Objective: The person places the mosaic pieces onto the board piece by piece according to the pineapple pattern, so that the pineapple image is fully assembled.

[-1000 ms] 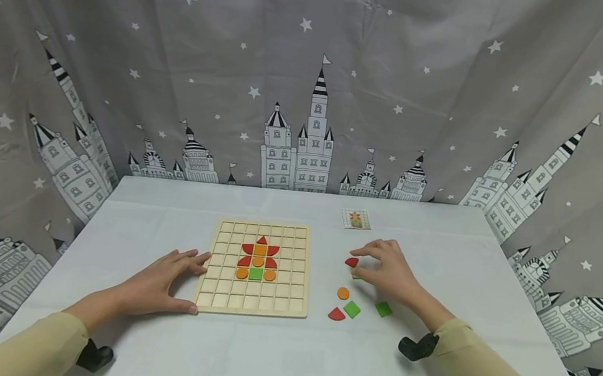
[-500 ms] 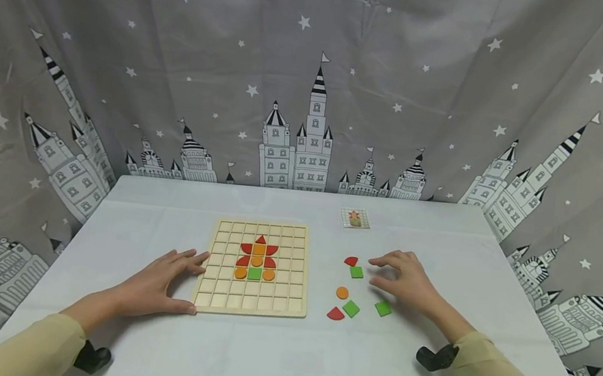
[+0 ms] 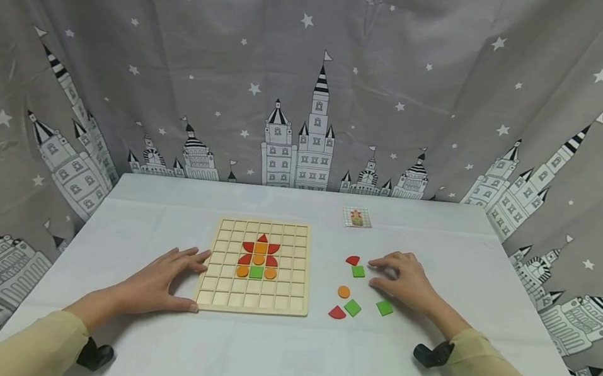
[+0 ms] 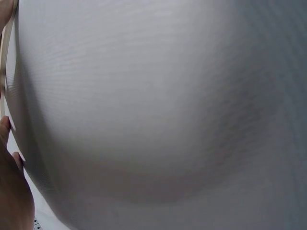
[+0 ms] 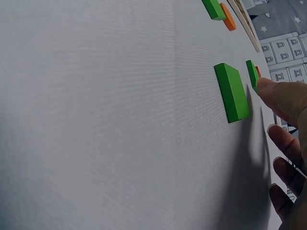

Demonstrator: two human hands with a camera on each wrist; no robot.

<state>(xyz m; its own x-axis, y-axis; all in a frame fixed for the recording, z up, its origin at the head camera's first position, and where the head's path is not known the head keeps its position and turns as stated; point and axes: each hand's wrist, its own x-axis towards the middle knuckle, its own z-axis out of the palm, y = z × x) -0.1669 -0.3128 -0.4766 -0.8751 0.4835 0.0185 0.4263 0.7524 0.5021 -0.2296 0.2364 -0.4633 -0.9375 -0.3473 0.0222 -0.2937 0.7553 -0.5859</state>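
In the head view, a wooden grid board (image 3: 286, 303) bears a figure of red, orange and green pieces. At its left edge lies my left hand (image 3: 160, 280), fingertips and thumb touching the frame, the fingers extended. My right hand (image 3: 406, 282) is just right of a green square (image 3: 358, 272), thumb and fingers apart with nothing between them. Against that square's upper left lies a red quarter-circle (image 3: 352, 260). Below are an orange disc (image 3: 343, 291), another green square (image 3: 352, 308), a red wedge (image 3: 337, 312) and a third green square (image 3: 385, 307), which looms large in the right wrist view.
A small pattern card (image 3: 356, 217) lies near the back of the white-covered table (image 3: 266, 367). A grey curtain (image 3: 212, 43) with castles and stars hangs behind. White cloth fills most of the left wrist view.
A second ago my right hand's fingers were around the red quarter-circle and over the green square beside it. It has drawn back to the right, leaving both on the table. My left hand stays put.
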